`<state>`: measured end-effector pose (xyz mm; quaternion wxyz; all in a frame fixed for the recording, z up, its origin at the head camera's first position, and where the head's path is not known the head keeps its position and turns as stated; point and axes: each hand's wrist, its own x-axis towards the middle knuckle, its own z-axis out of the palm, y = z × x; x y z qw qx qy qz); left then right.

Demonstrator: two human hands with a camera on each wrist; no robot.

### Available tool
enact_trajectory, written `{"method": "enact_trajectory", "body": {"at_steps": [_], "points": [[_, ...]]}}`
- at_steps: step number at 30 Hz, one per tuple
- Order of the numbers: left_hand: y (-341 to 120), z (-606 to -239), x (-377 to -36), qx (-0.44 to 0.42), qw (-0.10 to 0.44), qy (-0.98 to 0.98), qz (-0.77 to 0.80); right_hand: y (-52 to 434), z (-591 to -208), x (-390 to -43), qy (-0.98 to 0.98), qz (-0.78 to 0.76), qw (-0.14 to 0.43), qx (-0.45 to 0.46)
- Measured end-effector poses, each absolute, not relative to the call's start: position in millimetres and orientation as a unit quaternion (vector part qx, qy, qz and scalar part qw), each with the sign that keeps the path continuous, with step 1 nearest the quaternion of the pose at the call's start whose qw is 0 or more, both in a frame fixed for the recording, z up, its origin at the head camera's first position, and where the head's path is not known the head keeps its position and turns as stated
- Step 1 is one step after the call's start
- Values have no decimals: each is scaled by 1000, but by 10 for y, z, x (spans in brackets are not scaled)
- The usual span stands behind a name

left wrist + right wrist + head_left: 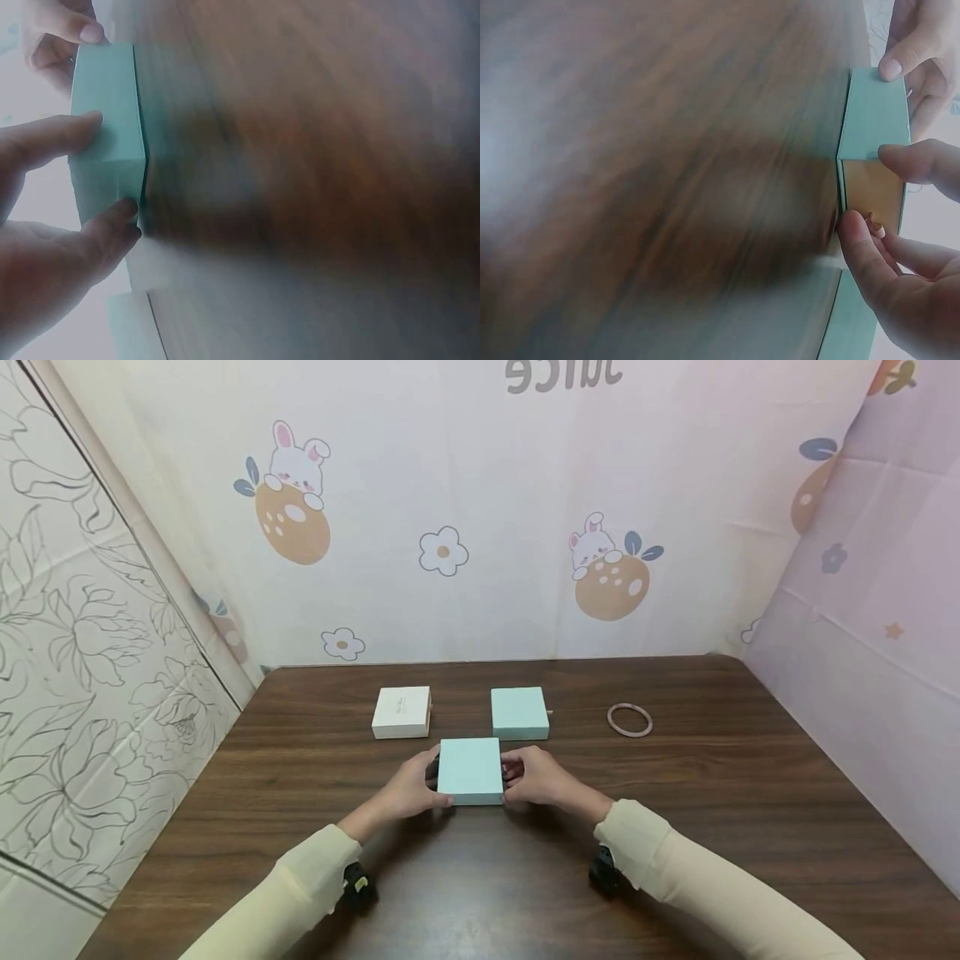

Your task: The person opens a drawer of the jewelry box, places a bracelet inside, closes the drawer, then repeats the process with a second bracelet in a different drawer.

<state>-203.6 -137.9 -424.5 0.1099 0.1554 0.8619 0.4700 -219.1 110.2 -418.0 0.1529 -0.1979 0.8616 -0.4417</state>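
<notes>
A mint-green drawer box (470,768) lies between both hands at the middle of the table, in front of two other boxes. My left hand (413,785) grips its left end, with the thumb (79,131) on the front side and fingertips at the end face. My right hand (537,776) holds the opposite end, its thumb (907,160) at the front corner. In the right wrist view that end shows a tan drawer face (871,193) with a small ribbon pull (877,227), right beside the right fingertips. The box's underside is hidden.
Behind stand a cream box (402,712) with small lettering and a second mint-green box (520,713), which has a small tab on its right side. A pale pinkish ring (629,720) lies farther right. The brown wooden table (712,802) meets a printed curtain at its back edge.
</notes>
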Motion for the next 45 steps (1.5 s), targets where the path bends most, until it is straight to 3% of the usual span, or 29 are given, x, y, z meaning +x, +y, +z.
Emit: {"method": "enact_trajectory", "body": {"at_steps": [17, 26, 34, 45], "points": [[-1488, -4253, -2155, 120, 139, 860, 475, 973, -4182, -2294, 871, -429, 154, -184], [-1681, -4010, -2211, 163, 179, 874, 422, 1044, -3836, -2394, 895, -354, 169, -210], [-2113, -3766, -2465, 88, 134, 895, 417, 838, -3469, -2635, 896, -370, 135, -203], [-2321, -3870, -2733, -2, 139, 900, 413, 391, -3514, -2976, 905, -379, 131, -140]]}}
